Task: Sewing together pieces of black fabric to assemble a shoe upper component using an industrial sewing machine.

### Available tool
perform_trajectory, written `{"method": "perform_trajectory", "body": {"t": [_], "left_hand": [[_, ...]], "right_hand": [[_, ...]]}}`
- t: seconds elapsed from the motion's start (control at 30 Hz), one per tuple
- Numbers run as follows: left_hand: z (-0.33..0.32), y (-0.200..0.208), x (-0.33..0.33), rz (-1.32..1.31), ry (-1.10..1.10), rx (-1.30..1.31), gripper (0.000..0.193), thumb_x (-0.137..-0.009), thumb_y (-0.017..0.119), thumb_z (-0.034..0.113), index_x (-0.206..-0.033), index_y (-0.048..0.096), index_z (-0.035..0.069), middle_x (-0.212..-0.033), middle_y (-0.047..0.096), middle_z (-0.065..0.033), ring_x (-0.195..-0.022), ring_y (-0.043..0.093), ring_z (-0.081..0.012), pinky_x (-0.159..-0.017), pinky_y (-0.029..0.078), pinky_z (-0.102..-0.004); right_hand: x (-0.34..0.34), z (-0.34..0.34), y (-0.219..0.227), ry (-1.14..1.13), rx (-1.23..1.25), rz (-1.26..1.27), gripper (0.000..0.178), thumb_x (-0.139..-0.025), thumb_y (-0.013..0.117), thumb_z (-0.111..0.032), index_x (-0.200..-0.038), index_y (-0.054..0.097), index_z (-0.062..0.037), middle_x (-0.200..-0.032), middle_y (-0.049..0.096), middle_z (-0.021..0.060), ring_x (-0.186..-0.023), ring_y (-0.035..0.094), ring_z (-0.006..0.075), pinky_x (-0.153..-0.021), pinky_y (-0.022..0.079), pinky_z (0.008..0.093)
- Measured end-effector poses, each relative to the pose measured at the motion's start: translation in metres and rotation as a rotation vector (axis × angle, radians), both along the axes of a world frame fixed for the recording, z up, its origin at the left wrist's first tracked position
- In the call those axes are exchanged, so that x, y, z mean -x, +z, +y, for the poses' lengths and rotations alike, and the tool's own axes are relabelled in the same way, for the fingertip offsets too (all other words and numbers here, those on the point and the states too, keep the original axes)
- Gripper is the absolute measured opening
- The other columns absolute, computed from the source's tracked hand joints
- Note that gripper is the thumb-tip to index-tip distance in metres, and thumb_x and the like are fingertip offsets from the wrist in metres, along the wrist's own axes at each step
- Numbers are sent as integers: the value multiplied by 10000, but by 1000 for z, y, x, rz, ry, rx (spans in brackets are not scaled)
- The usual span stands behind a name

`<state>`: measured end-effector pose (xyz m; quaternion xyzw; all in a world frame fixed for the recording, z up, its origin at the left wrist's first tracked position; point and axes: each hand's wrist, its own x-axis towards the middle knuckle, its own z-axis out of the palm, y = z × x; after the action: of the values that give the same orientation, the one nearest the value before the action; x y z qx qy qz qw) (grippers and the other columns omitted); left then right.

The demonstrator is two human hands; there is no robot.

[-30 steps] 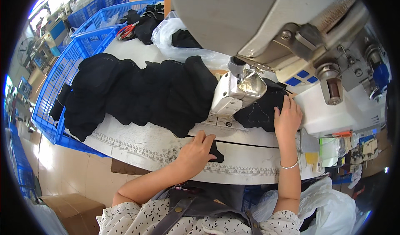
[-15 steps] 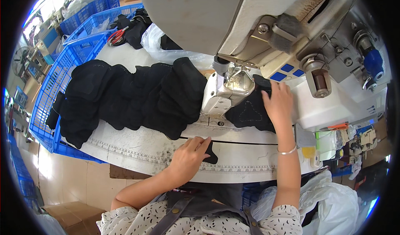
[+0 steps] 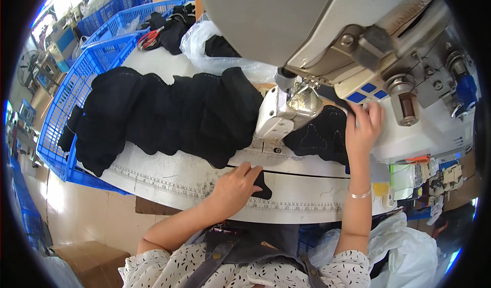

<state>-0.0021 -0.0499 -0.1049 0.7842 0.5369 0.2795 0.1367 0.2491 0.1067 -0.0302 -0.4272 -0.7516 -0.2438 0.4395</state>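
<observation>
My left hand (image 3: 234,190) rests near the table's front edge, its fingers closed on a small black fabric piece (image 3: 264,187) that is partly covered by them. To the right of the sewing machine's metal post (image 3: 279,117) lies a larger black fabric piece (image 3: 318,137) with pale stitched outlines. The fingers of my right hand (image 3: 364,127) are bent at its upper right, pinching a dark flap of fabric (image 3: 335,97) beside the needle area. On the left, a long overlapping row of black fabric pieces (image 3: 169,111) covers much of the table.
The machine head (image 3: 266,17) hangs over the work, with a brown thread spool (image 3: 407,106) at its right. Blue plastic crates (image 3: 66,129) stand along the left side. Red-handled scissors (image 3: 149,40) and a clear plastic bag (image 3: 197,45) lie at the back of the white table (image 3: 179,180).
My right hand has moved slightly right, and the flap by the needle is now lifted toward its fingers. The view has shifted a little; my left hand keeps its place by the small piece.
</observation>
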Motion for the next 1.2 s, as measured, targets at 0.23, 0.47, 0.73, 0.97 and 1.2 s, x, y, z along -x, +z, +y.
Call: {"method": "perform_trajectory", "body": {"t": [0.23,0.47,0.73,0.97,1.2], "left_hand": [[3,4,-4,2,18,-125,399,-664,724,149,-1004,537,56,-892,513,-76,-726,581,-259,-646,476,-330],[3,12,-4,-19,16,-38,391,-666,728,118,-998,535,48,-788,560,-103,-686,572,-260,-640,463,-289],[10,26,11,-1457,-64,703,186,-846,632,110,-997,626,1,-831,643,-16,-778,578,-60,-710,469,-220],[5,34,25,-1587,-218,606,67,-835,627,72,-901,616,65,-1028,613,-81,-897,593,-144,-809,476,-270],[-13,44,-26,-1550,-380,634,67,-822,646,50,-849,588,29,-1142,535,-88,-986,540,-127,-820,442,-260]], "right_hand": [[-12,-67,-24,283,617,27,363,-654,500,121,-919,664,-67,-1005,580,95,-877,556,237,-707,448,286],[-12,-49,-23,471,957,811,262,-814,516,-27,-1065,571,23,-1152,570,107,-1006,541,174,-793,442,277],[6,19,-8,152,1031,322,596,-745,686,-109,-1266,428,24,-1274,487,188,-1201,451,239,-999,339,324],[15,-65,-1,512,547,910,668,-781,590,42,-1363,262,15,-1272,447,201,-1118,479,219,-956,383,310],[75,-165,-46,554,589,1116,927,-716,691,-38,-1402,70,19,-1264,415,137,-1148,439,212,-997,319,323]]}}
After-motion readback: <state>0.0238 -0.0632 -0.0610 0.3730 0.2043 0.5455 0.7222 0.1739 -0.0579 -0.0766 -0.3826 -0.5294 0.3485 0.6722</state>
